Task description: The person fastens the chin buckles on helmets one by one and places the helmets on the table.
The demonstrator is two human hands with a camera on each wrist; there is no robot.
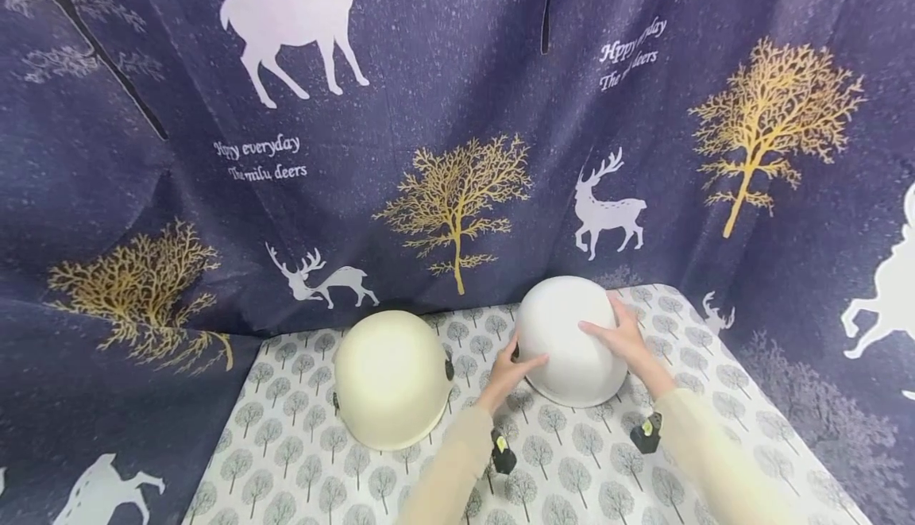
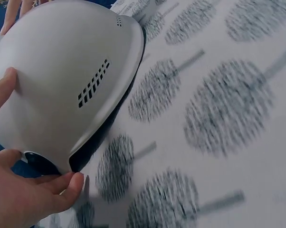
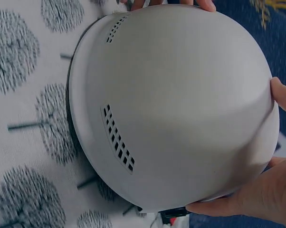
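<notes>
Both hands hold a smooth white helmet (image 1: 565,330) that rests dome-up toward the back right of the table. My left hand (image 1: 507,374) grips its left side; in the left wrist view the thumb lies on the shell and fingers curl at the rim, beside the dark lining. On the other side, my right hand (image 1: 625,338) has its thumb on the dome and fingers around the edge. Slotted vents (image 3: 118,138) run along the shell, and a black buckle (image 3: 174,213) shows below it. The helmet's inside is mostly hidden.
A cream helmet (image 1: 391,378) with dark straps at its sides stands to the left. Under both lies a white tablecloth (image 1: 309,473) printed with grey trees. Behind the table hangs a dark blue curtain (image 1: 457,72) with deer and gold trees.
</notes>
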